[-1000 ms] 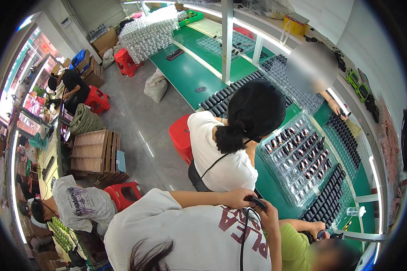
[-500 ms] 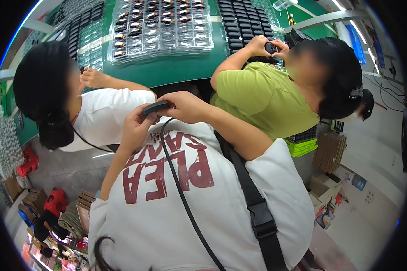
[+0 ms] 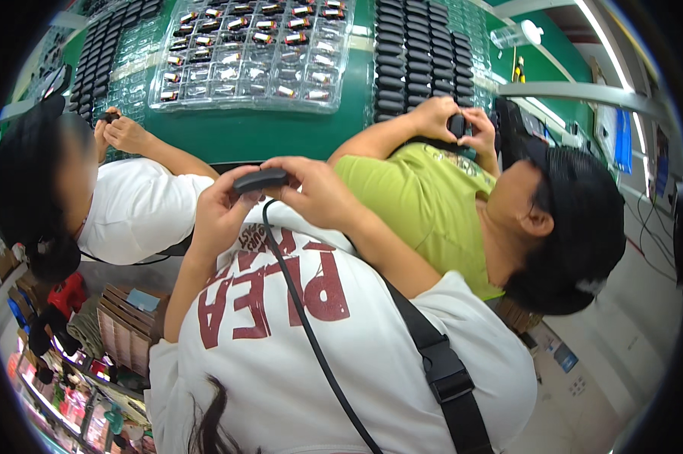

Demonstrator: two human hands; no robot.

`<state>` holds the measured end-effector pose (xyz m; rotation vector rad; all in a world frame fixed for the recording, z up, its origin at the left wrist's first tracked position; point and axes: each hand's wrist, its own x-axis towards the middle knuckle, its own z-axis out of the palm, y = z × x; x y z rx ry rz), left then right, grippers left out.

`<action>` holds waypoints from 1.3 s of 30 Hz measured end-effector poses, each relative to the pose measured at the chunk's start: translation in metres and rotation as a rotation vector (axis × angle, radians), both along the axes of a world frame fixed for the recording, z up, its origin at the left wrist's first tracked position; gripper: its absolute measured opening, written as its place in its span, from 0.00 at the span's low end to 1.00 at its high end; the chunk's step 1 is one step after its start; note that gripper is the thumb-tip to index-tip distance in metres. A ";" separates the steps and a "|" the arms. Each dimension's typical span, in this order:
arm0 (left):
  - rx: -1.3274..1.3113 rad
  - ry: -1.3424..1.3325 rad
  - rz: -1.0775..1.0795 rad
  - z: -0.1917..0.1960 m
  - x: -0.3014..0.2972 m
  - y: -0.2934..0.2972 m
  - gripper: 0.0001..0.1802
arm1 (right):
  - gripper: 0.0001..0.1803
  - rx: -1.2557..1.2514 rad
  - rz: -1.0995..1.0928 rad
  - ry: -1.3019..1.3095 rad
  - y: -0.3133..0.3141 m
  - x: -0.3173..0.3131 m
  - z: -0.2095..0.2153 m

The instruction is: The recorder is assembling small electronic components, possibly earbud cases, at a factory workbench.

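Observation:
In front of my chest, both hands hold a dark, smooth, slightly curved oblong plastic piece (image 3: pixel 260 180), its long side running left to right. My left hand (image 3: pixel 219 216) grips its left end, with the thumb beneath. My right hand (image 3: pixel 320 191) has its fingers along the top and right end. The palm-side surface of the piece is hidden. A black cable (image 3: pixel 300 306) hangs just below the piece and runs down over my white shirt; whether it touches my hands I cannot tell.
Close on my left, a person in white (image 3: pixel 141 208) handles a small dark part. At right, a person in green (image 3: pixel 421 204) holds a black piece. The green table (image 3: pixel 235 136) beyond bears a clear compartment tray (image 3: pixel 251 83) of small parts and rows of black cases (image 3: pixel 421 60).
The view has shifted, so the table and co-workers sit differently in it. My hands keep hold of the dark piece, which now shows more of its broad side.

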<state>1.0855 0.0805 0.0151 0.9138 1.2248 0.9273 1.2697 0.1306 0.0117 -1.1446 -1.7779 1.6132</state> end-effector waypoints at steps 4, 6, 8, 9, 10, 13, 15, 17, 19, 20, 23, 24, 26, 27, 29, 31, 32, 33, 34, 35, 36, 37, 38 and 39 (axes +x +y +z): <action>-0.024 -0.039 0.066 -0.013 0.022 0.004 0.16 | 0.15 -0.207 0.019 0.045 0.014 0.015 -0.009; -0.039 -0.035 0.080 -0.018 0.030 0.003 0.16 | 0.15 -0.141 0.054 -0.039 0.017 0.026 -0.010; -0.040 0.005 0.027 -0.016 0.033 0.006 0.16 | 0.15 -0.159 0.069 -0.072 0.019 0.034 -0.006; -0.037 0.044 -0.020 -0.015 0.033 0.008 0.17 | 0.15 -0.174 0.090 -0.105 0.019 0.036 -0.005; -0.085 0.048 -0.061 -0.014 0.030 0.005 0.17 | 0.16 -0.136 0.125 -0.112 0.017 0.039 -0.005; -0.078 0.073 -0.088 -0.014 0.030 0.001 0.17 | 0.17 -0.087 0.151 -0.135 0.012 0.040 -0.008; -0.062 0.148 -0.114 -0.014 0.032 -0.002 0.16 | 0.16 -0.089 0.120 -0.144 0.004 0.037 -0.010; -0.030 0.213 -0.110 -0.015 0.028 -0.005 0.16 | 0.15 -0.018 0.065 -0.164 -0.005 0.032 -0.015; -0.023 0.234 -0.131 -0.017 0.021 -0.011 0.17 | 0.15 0.003 0.051 -0.172 -0.014 0.026 -0.014; -0.017 0.260 -0.142 -0.017 0.017 -0.016 0.17 | 0.15 0.024 0.048 -0.174 -0.020 0.021 -0.013; 0.039 0.308 -0.148 -0.014 0.004 -0.028 0.16 | 0.14 0.104 0.052 -0.190 -0.034 0.007 -0.012; 0.046 0.302 -0.154 -0.016 -0.001 -0.032 0.16 | 0.14 0.108 0.045 -0.197 -0.040 0.003 -0.013; 0.058 0.350 -0.174 -0.021 -0.014 -0.043 0.15 | 0.14 0.159 0.048 -0.210 -0.052 -0.008 -0.015; 0.067 0.342 -0.181 -0.022 -0.020 -0.048 0.15 | 0.14 0.165 0.040 -0.220 -0.058 -0.015 -0.014; 0.091 0.293 -0.119 -0.023 -0.034 -0.058 0.16 | 0.15 0.217 -0.017 -0.183 -0.068 -0.031 -0.010; 0.106 0.248 -0.102 -0.024 -0.052 -0.066 0.17 | 0.15 0.269 -0.051 -0.173 -0.078 -0.053 -0.010; 0.115 0.238 -0.083 -0.023 -0.062 -0.068 0.17 | 0.14 0.274 -0.113 -0.140 -0.083 -0.064 -0.010; 0.125 0.229 -0.062 -0.022 -0.071 -0.070 0.17 | 0.14 0.278 -0.173 -0.106 -0.088 -0.075 -0.009; 0.137 0.230 -0.071 -0.018 -0.080 -0.072 0.15 | 0.13 0.279 -0.178 -0.106 -0.091 -0.085 -0.009; 0.149 0.231 -0.065 -0.015 -0.089 -0.075 0.15 | 0.13 0.292 -0.175 -0.105 -0.096 -0.094 -0.008; 0.115 0.183 -0.074 -0.012 -0.098 -0.079 0.14 | 0.13 0.214 -0.190 -0.082 -0.101 -0.102 -0.006; 0.084 0.142 -0.072 -0.007 -0.108 -0.080 0.13 | 0.14 0.140 -0.195 -0.051 -0.103 -0.112 -0.006; 0.024 0.104 -0.151 0.003 -0.118 -0.075 0.12 | 0.14 0.037 -0.137 -0.078 -0.100 -0.118 -0.003; 0.067 0.055 -0.104 0.014 -0.114 -0.073 0.11 | 0.11 -0.083 -0.183 0.004 -0.100 -0.116 0.005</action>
